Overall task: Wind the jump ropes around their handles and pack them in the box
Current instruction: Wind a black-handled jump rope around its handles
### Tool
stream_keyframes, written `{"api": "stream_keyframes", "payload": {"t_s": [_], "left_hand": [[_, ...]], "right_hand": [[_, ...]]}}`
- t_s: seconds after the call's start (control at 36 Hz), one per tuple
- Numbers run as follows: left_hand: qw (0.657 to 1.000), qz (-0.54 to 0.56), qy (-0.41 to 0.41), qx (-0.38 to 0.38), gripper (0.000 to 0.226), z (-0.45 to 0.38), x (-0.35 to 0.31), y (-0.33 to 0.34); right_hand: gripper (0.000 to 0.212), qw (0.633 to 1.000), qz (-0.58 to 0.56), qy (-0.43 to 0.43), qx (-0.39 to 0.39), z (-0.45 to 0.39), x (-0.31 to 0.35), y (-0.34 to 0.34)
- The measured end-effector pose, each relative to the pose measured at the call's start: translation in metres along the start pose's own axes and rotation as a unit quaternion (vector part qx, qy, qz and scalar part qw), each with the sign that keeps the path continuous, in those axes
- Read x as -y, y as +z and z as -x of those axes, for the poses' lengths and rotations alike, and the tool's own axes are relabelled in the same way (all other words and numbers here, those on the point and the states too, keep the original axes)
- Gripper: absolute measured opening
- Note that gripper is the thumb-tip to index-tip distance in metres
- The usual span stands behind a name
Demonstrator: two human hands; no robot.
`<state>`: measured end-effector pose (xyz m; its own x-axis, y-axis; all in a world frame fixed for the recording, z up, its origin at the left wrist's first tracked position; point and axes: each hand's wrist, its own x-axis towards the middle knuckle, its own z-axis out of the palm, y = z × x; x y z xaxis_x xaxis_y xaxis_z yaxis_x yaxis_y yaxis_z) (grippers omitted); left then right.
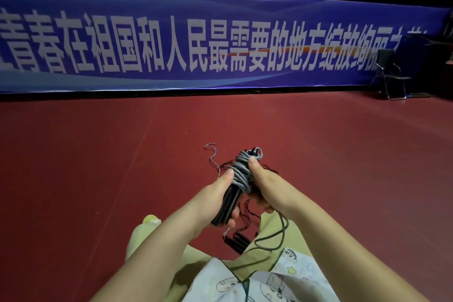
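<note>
A jump rope with black handles (pixel 229 200) and a grey cord (pixel 241 171) wound around their upper part is held up in front of me. My left hand (pixel 218 200) grips the lower part of the handles, thumb up along the side. My right hand (pixel 261 185) holds the wound grey coils, thumb pressed on top of them. The cord's loose grey end (pixel 212 154) trails on the floor beyond. A second rope with black handles (pixel 236 241) and a dark cord (pixel 282 230) lies on the floor between my legs. No box is in view.
I sit on a red sports floor (pixel 98 167). A long blue banner (pixel 196 44) runs across the back. A black folding chair (pixel 392 76) stands at the far right. My legs in pale trousers (pixel 139 240) flank the rope on the floor.
</note>
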<state>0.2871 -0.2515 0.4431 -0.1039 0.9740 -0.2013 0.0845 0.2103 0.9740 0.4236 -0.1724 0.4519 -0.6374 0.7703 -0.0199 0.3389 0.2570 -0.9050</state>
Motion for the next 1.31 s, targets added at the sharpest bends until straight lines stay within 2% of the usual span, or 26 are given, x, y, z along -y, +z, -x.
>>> {"api": "stream_keyframes", "payload": {"t_s": [0.08, 0.17, 0.25, 0.36, 0.56, 0.67, 0.78, 1.0, 1.06, 1.11, 1.17, 1.22, 1.31], "left_hand": [[0.999, -0.037, -0.004, -0.017, 0.057, 0.000, 0.000, 0.001], [0.991, -0.123, 0.036, -0.042, 0.059, -0.002, 0.002, 0.000], [0.986, -0.154, 0.035, -0.051, 0.067, -0.003, 0.005, -0.003], [0.979, -0.183, 0.035, -0.082, 0.050, -0.007, 0.010, -0.004], [0.947, -0.275, 0.064, -0.153, 0.033, -0.010, 0.008, -0.005], [0.940, -0.283, 0.079, -0.175, 0.034, -0.011, 0.009, -0.008], [0.944, -0.271, 0.090, -0.164, 0.034, -0.006, 0.004, -0.012], [0.984, -0.167, 0.062, -0.003, 0.010, 0.004, -0.005, -0.012], [0.993, -0.093, 0.047, 0.049, 0.014, 0.009, -0.006, -0.012], [0.990, 0.030, 0.018, 0.135, 0.035, 0.012, -0.005, -0.015], [0.958, 0.134, 0.008, 0.252, 0.060, 0.012, -0.001, -0.019], [0.906, 0.218, 0.020, 0.362, 0.077, 0.010, 0.003, -0.018], [0.838, 0.314, -0.001, 0.446, 0.090, 0.008, 0.007, -0.007]], "right_hand": [[0.064, 1.000, 0.012, 0.021, -0.006, -0.001, -0.001, 0.000], [0.066, 0.999, 0.028, 0.044, 0.002, -0.004, -0.004, -0.002], [0.067, 0.998, 0.038, 0.047, -0.004, -0.007, -0.009, -0.002], [0.069, 0.999, 0.016, 0.042, -0.026, -0.008, -0.009, -0.001], [0.054, 0.998, 0.006, 0.020, -0.064, -0.008, -0.005, -0.001], [0.051, 0.997, -0.010, -0.008, -0.080, -0.004, -0.004, -0.002], [0.045, 0.994, -0.069, -0.040, -0.071, 0.000, -0.003, -0.002], [0.026, 0.987, -0.101, -0.105, -0.073, -0.001, -0.001, 0.002], [0.034, 0.983, -0.111, -0.125, -0.072, -0.003, -0.003, 0.001], [0.038, 0.977, -0.144, -0.144, -0.060, -0.003, -0.006, -0.001], [0.036, 0.964, -0.205, -0.166, -0.035, -0.002, -0.007, -0.002], [0.035, 0.948, -0.260, -0.185, -0.003, -0.001, -0.006, -0.003], [0.045, 0.942, -0.266, -0.197, 0.052, -0.001, -0.004, -0.004]]}}
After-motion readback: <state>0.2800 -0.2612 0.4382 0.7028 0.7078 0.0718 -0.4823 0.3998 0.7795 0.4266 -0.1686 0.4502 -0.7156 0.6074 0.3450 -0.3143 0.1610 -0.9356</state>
